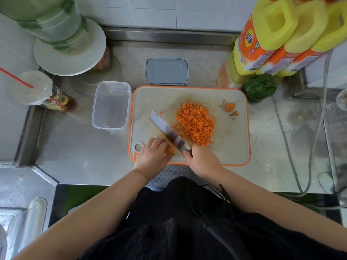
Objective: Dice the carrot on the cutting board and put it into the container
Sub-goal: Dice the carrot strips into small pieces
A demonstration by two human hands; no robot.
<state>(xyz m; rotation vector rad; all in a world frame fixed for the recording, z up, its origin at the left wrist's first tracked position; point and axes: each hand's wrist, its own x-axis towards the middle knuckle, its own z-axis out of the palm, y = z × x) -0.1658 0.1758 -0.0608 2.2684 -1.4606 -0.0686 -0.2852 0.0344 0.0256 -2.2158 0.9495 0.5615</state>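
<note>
the right hand [203, 160] is wrapped round the handle of one knife [170, 134]; the handle is hidden inside the fist, so only the blade shows, slanting up and away to the left from that grip. the left hand [153, 153] sits just left of the blade with fingers curled down over a few carrot bits [170, 150]; most of what it holds is covered by the fingers, so their number cannot be told. just beyond the right hand's grip, right of the blade, lies one big heap of diced carrot [196, 123], too many cubes to count. further right from it sit one round carrot end [230, 106] and one small wedge [235, 113]. all of this rests on one board [234, 143] with an orange rim.

one clear container [111, 105] stands just left of the board, past the blade tip, with no carrot in it. one grey lid [166, 71] lies beyond the board. one green pepper [260, 87] sits off the board's far right corner, below three yellow bottles [266, 34] cut off by the frame's top edge.
</note>
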